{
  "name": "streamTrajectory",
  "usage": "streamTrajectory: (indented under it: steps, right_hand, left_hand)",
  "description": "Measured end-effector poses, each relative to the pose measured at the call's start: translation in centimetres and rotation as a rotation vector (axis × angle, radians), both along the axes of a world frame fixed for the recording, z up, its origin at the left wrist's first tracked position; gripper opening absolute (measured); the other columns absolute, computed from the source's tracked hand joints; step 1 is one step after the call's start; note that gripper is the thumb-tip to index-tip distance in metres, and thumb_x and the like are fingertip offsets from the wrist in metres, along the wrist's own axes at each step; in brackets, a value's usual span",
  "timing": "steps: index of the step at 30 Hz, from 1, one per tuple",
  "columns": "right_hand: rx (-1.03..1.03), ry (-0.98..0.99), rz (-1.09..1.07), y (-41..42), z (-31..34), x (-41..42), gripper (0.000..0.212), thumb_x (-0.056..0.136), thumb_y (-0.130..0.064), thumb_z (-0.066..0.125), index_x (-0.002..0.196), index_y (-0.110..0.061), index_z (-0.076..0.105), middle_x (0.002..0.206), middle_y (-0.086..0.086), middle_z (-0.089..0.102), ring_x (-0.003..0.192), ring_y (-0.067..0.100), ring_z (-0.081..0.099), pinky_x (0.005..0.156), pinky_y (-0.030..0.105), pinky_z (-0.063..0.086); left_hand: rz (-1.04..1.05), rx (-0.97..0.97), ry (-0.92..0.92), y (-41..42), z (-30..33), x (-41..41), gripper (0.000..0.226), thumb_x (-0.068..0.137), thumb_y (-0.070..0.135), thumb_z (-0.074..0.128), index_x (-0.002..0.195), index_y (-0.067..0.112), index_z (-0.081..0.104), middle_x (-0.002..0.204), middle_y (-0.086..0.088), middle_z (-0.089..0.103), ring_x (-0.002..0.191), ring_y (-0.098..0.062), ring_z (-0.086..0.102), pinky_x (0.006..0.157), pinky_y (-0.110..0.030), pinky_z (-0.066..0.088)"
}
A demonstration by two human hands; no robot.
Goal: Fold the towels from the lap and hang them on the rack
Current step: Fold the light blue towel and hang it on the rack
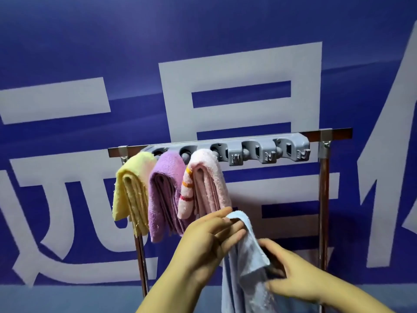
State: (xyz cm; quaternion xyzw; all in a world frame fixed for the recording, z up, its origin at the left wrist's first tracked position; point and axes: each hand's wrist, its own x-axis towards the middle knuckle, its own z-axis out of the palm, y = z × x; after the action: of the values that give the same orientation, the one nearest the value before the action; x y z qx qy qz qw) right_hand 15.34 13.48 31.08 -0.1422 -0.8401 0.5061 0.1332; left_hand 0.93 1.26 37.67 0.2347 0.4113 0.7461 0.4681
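Rack (228, 141) stood ahead of me and above both hands, its grey hook strip (266, 152) running left to right. From the left: yellow towel (130, 188), purple towel (165, 190) and pink towel (207, 184) hung folded over the first three pegs, side by side and touching. The holders to the right of the pink towel were bare.

My left hand (209, 242) was below the pink towel's lower edge, just under it, palm turned toward me. Its fingers were close to straight; the fingertips (234, 224) held the top fold of the blue towel (246, 260), pinched against the thumb as far as I could tell, though the thumb pad was hidden by cloth.

The blue towel hung from that grip with its long axis near vertical, running down out of frame between my two hands. It was only partly folded: one loose flap lay across the front.

My right hand (295, 279) was lower and to the right, fingers curled round the towel's right edge at mid-height.

Judgement: the next free holder lay up and to the right of the left hand, which was nearer to it. The towel's long axis needs to cross the peg, so the fold should be finished first, then lifted up and rightward, clear of the pink towel.
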Motion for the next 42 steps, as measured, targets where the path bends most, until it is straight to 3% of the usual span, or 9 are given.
streamTrajectory:
  steps: [3,7,12,17,20,22,33,39,42]
  right_hand:
    - [0.024,0.0,-0.031,-0.5,-0.2,-0.3,0.094,0.066,-0.036,0.082,0.136,-0.054,0.022,0.138,-0.03,0.034,0.124,-0.007,0.044,0.103,0.02,0.041]
    - [0.128,0.407,-0.367,-1.0,-0.7,-2.3,0.031,0.081,-0.014,0.07,0.099,-0.04,0.069,0.104,-0.013,0.067,0.097,-0.002,0.062,0.086,0.017,0.048]
    - [0.03,0.491,-0.412,-1.0,1.9,-2.4,0.019,0.09,-0.005,0.056,0.081,-0.016,0.068,0.079,0.011,0.067,0.074,0.014,0.058,0.072,0.031,0.049]
    - [0.259,0.373,-0.345,-2.8,5.0,-3.0,0.016,0.089,-0.007,0.055,0.084,-0.014,0.069,0.075,0.0,0.068,0.065,0.002,0.056,0.063,0.015,0.044]
    - [0.311,0.246,-0.333,-3.4,5.5,-3.5,0.013,0.083,-0.005,0.056,0.079,-0.011,0.067,0.065,-0.001,0.06,0.06,0.004,0.048,0.058,0.022,0.041]
    - [0.291,0.213,-0.317,-3.5,6.1,-3.4,0.015,0.08,-0.005,0.059,0.069,-0.012,0.065,0.057,-0.005,0.055,0.056,0.005,0.044,0.056,0.025,0.038]
    - [0.261,0.151,-0.238,-5.0,8.8,-1.7,0.024,0.081,-0.035,0.068,0.065,-0.018,0.062,0.044,-0.012,0.047,0.043,-0.001,0.039,0.044,0.012,0.03]
    - [0.029,0.131,0.005,-5.1,6.9,0.3,0.022,0.083,-0.026,0.067,0.099,-0.013,0.059,0.083,0.016,0.053,0.077,0.021,0.044,0.066,0.034,0.036]
    - [0.115,-0.041,0.133,-4.4,5.5,1.8,0.021,0.085,-0.018,0.066,0.105,-0.013,0.06,0.099,0.013,0.068,0.089,0.019,0.061,0.082,0.031,0.049]
  left_hand:
    - [0.016,0.043,-0.071,0.4,0.2,-0.3,0.03,0.089,-0.015,0.041,0.112,-0.009,0.058,0.088,-0.025,0.071,0.075,-0.028,0.074,0.062,-0.033,0.061]
    - [0.014,0.053,-0.095,0.5,-0.1,-0.1,0.036,0.089,-0.016,0.038,0.12,-0.008,0.055,0.089,-0.026,0.072,0.077,-0.028,0.074,0.064,-0.033,0.061]
    - [0.036,0.012,0.035,-0.7,0.0,-0.6,0.031,0.089,-0.015,0.043,0.116,-0.006,0.056,0.097,-0.024,0.071,0.08,-0.028,0.074,0.065,-0.031,0.061]
    - [0.097,-0.067,0.563,-1.6,-0.1,-0.4,0.038,0.084,0.007,0.069,0.12,0.015,0.058,0.114,-0.005,0.068,0.091,-0.017,0.07,0.078,-0.03,0.059]
    - [0.136,-0.025,1.098,-2.1,-0.1,-0.1,0.037,0.08,0.02,0.076,0.113,0.031,0.064,0.109,0.012,0.068,0.096,-0.002,0.065,0.082,-0.02,0.053]
    - [0.158,0.013,1.213,-2.3,0.0,0.0,0.028,0.082,0.021,0.074,0.107,0.032,0.067,0.102,0.013,0.071,0.093,0.0,0.065,0.082,-0.019,0.052]
    - [0.103,0.06,1.103,-4.0,0.6,-0.7,0.014,0.082,0.009,0.071,0.095,0.016,0.072,0.088,0.0,0.075,0.082,-0.003,0.066,0.073,-0.016,0.049]
    - [0.197,0.129,0.965,-5.3,-0.5,0.0,0.008,0.082,0.017,0.068,0.079,0.023,0.07,0.075,0.005,0.068,0.077,-0.011,0.06,0.072,-0.029,0.049]
    - [0.331,0.171,0.885,-5.8,-0.9,0.0,0.014,0.085,0.013,0.067,0.078,0.025,0.069,0.074,0.012,0.066,0.075,-0.005,0.058,0.07,-0.019,0.047]
